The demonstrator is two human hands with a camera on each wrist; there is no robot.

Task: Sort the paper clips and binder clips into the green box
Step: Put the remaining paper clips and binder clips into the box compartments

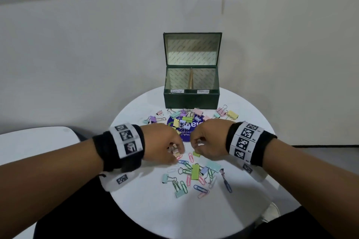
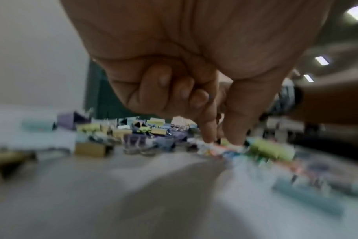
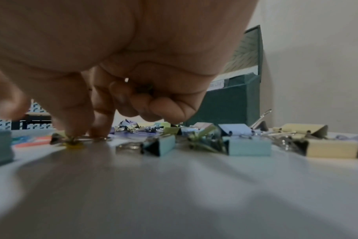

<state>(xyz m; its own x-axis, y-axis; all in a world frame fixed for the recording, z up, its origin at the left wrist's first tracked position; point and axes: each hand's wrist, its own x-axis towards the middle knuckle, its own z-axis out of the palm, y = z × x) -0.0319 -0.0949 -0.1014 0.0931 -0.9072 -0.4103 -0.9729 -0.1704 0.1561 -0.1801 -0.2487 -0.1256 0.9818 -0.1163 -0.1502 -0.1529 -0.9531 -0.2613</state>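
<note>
The open green box stands at the back of the round white table, with a divider and two labelled compartments. Pastel binder clips lie heaped before it. Paper clips mixed with binder clips are scattered nearer me. My left hand pinches down with thumb and forefinger on a small clip at the near heap's edge; blur hides which kind. My right hand pinches a small green binder clip on the table, thumb and forefinger on it. Something metallic sits inside its curled fingers.
A round purple printed disc lies under the far heap. Larger blue and yellow binder clips lie to the right of my right hand. A second white surface is at the left. The wall rises close behind the box.
</note>
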